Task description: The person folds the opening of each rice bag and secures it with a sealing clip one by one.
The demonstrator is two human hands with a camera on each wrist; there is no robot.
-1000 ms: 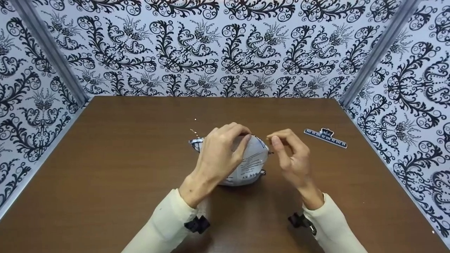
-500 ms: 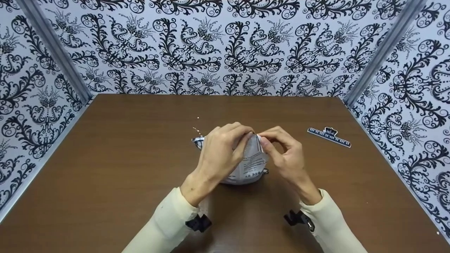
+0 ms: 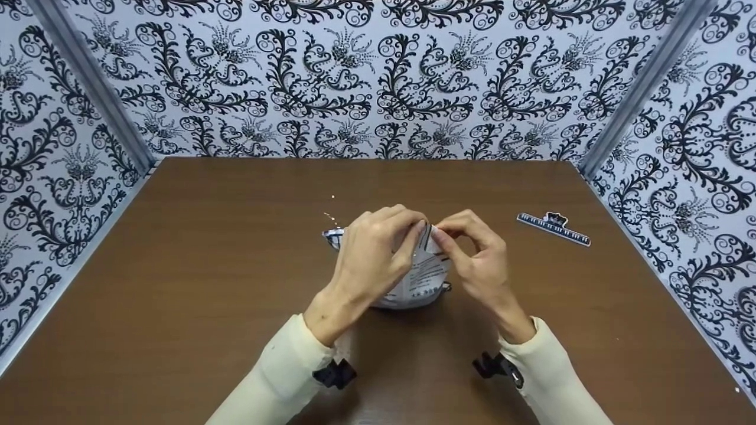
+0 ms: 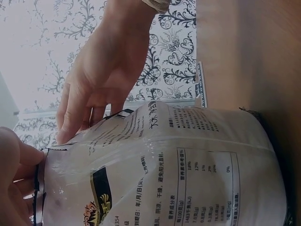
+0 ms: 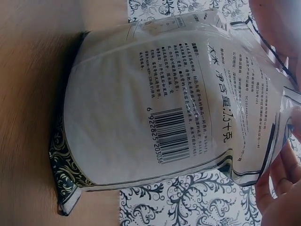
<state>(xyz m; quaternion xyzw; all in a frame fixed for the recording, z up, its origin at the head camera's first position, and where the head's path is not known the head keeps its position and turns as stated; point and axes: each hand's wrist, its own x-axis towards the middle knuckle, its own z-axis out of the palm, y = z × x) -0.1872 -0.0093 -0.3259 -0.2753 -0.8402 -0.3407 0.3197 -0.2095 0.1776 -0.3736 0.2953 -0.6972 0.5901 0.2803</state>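
A clear printed bag of rice [image 3: 413, 292] stands on the table, its barcode side facing the right wrist view and a nutrition table showing in the left wrist view. Curled over the bag's top edge, my left hand [image 3: 372, 254] pinches it between thumb and fingers. My right hand [image 3: 481, 254] pinches the top right corner, thumb nearest me, close beside the left fingertips. That corner [image 5: 282, 127] appears folded in the right wrist view. Part of the bag's left side is hidden behind my left hand. At the right lies a sealing clip [image 3: 554, 229] with a piano-key pattern.
A few white grains [image 3: 332, 218] lie on the brown table [image 3: 207, 265] behind the bag's left corner. Patterned black-and-white walls [image 3: 366, 77] enclose the back and both sides. Black wrist cameras [image 3: 335, 374] sit at both cuffs.
My right hand has moved left from beside the bag to its top right corner and grips it, drawing that corner inward. My left hand keeps its hold.
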